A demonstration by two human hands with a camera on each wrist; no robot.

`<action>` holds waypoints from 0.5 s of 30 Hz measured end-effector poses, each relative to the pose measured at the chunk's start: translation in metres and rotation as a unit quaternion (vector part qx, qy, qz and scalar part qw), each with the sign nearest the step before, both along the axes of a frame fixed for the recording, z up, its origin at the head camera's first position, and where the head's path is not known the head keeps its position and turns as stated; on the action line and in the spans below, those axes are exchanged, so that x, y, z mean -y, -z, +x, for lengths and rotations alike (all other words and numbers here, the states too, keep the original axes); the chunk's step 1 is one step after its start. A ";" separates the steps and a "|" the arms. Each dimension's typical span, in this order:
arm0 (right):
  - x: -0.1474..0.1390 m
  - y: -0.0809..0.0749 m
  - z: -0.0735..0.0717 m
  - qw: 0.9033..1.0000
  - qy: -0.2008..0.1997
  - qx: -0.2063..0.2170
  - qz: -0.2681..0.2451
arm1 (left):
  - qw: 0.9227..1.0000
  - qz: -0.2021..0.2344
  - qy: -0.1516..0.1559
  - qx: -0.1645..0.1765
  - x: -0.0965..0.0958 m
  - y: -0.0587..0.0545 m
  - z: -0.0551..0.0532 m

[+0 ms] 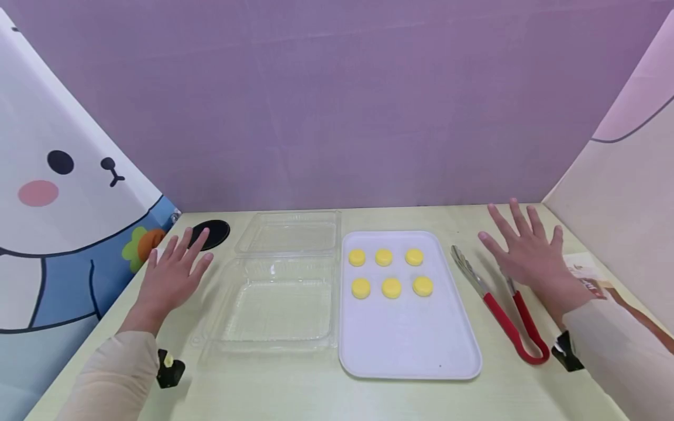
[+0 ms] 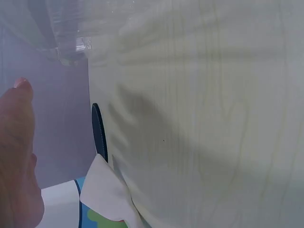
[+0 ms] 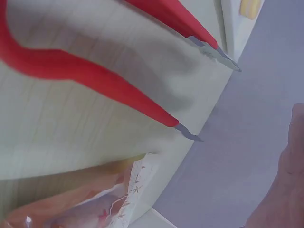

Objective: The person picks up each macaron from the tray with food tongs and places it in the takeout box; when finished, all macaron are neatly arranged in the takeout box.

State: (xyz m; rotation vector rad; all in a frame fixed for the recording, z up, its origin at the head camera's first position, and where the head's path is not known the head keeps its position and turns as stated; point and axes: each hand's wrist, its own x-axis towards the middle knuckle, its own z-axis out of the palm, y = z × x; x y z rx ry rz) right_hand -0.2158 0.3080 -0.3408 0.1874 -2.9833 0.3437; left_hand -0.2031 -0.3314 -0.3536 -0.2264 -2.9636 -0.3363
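My left hand (image 1: 171,278) hovers with spread fingers above the table's left side, left of a clear plastic clamshell box (image 1: 284,255) that lies with its lid folded back. On the right, my right hand (image 1: 534,260) is also spread, held over the tips of red-handled metal tongs (image 1: 500,316), apparently without touching them. Between box and tongs lies a white tray (image 1: 405,351) bearing two rows of small round yellow pieces (image 1: 391,287). The right wrist view shows both red arms of the tongs (image 3: 104,88) standing apart. Neither hand holds anything.
A black round object (image 1: 217,233) lies at the back left, near a white cloth or paper piece (image 2: 107,190). A printed brown-and-white package (image 3: 118,199) rests at the right edge. A purple backdrop (image 1: 337,117) closes off the rear.
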 end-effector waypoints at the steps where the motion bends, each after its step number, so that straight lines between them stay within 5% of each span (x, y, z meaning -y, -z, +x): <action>1: 0.000 -0.001 0.000 1.000 -0.002 -0.005 0.000 | 1.000 -0.001 0.002 -0.002 -0.001 -0.001 0.000; 8: -0.001 -0.010 0.007 0.999 -0.016 -0.044 0.002 | 1.000 0.004 0.010 -0.016 -0.005 -0.007 0.005; 15: -0.004 -0.014 0.013 0.996 -0.022 -0.087 0.015 | 1.000 0.014 0.024 0.006 -0.019 -0.017 0.011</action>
